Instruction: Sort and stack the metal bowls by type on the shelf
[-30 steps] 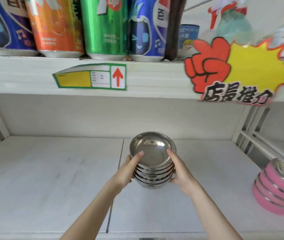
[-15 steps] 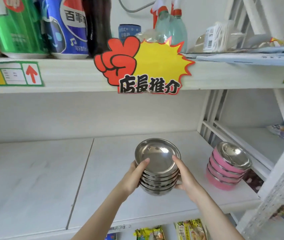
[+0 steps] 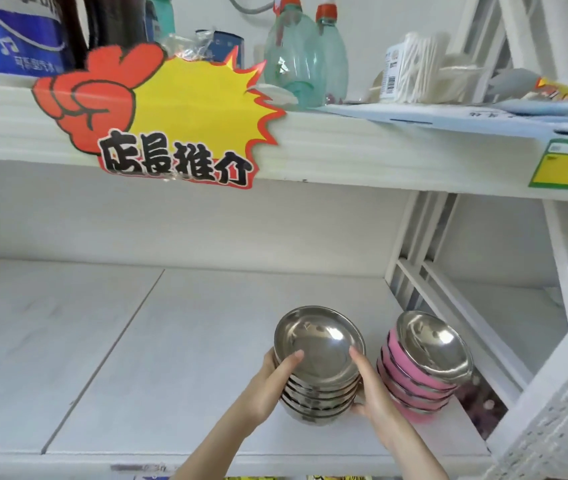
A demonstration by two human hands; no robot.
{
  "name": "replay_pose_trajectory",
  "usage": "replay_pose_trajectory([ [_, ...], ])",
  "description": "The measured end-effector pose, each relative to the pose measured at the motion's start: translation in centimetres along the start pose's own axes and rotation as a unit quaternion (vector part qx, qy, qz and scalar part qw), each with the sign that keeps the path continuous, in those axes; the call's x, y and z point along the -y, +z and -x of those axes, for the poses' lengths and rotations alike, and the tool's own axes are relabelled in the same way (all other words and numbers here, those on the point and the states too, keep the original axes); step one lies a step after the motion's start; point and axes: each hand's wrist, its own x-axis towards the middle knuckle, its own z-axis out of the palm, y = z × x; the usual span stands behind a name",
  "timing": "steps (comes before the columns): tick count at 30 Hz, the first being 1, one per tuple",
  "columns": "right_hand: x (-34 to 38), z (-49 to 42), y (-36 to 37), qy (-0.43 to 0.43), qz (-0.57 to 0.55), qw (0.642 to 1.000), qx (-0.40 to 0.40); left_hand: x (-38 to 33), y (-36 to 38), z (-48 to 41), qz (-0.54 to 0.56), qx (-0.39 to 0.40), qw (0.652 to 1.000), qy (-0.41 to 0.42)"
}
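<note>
On the white shelf [image 3: 137, 358], a seam between two boards ran from the front edge toward the back wall. To the right of it, near the front edge, the left hand [image 3: 261, 389] curled round the left side of the stack of plain steel bowls [image 3: 317, 362], thumb hooked over the top bowl's rim. The stack stood roughly upright, its open mouths tipped a little toward the camera; whether its base rested on the shelf or hung just above it could not be told. The right hand [image 3: 376, 396] gripped the opposite side the same way, thumb over the rim, fingers wrapped low. That hand filled the narrow gap between this stack and the stack of pink-sided bowls [image 3: 417, 382], which stood at the shelf's right end and leaned slightly right. The pink stack therefore lay to the right of both hands, with the right hand nearer. By my judgement, setting the steel stack down just beside it required keeping the right knuckles clear of the pink bowls.
</note>
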Motion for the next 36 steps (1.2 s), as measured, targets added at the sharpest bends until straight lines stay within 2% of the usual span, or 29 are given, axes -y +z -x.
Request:
replay_pose_trajectory([
  [16,-1.8,-1.2,-0.8,-0.046,-0.005,0.999,0.021,0.2,0.7,0.5,-0.025,-0.011,1.0,0.001],
  [20,-1.9,-1.1,-0.9,-0.096,0.034,0.995,-0.002,0.1,0.7,0.8,-0.117,-0.087,0.988,0.046],
  [24,-1.8,0.3,-1.1,-0.169,0.128,0.976,-0.038,-0.3,0.9,1.9,-0.323,-0.165,0.929,0.076],
  [26,-2.0,1.4,-1.3,-0.214,0.197,0.956,-0.041,-0.2,0.9,2.8,-0.416,-0.193,0.883,0.097],
  [27,-2.3,1.9,-1.6,-0.229,0.251,0.939,-0.047,-0.1,1.0,3.6,-0.472,-0.208,0.85,0.104],
  [29,-3.0,3.5,-2.0,-0.263,0.398,0.874,-0.092,0.1,1.4,5.3,-0.592,-0.248,0.755,0.135],
  [31,-3.4,5.6,-2.5,-0.306,0.517,0.786,-0.146,0.4,1.7,7.4,-0.65,-0.239,0.703,0.159],
  [33,-3.6,8.6,-3.1,-0.333,0.547,0.75,-0.166,1.7,1.8,9.3,-0.661,-0.261,0.671,0.212],
  [34,-5.0,9.6,-3.6,-0.354,0.558,0.726,-0.191,2.8,2.2,10.1,-0.649,-0.277,0.67,0.229],
  [35,-5.0,11.1,-3.1,-0.343,0.557,0.729,-0.204,2.8,2.9,11.3,-0.643,-0.277,0.685,0.202],
  [36,-5.4,11.9,-2.8,-0.336,0.568,0.725,-0.195,3.7,3.4,11.8,-0.624,-0.282,0.697,0.213],
])
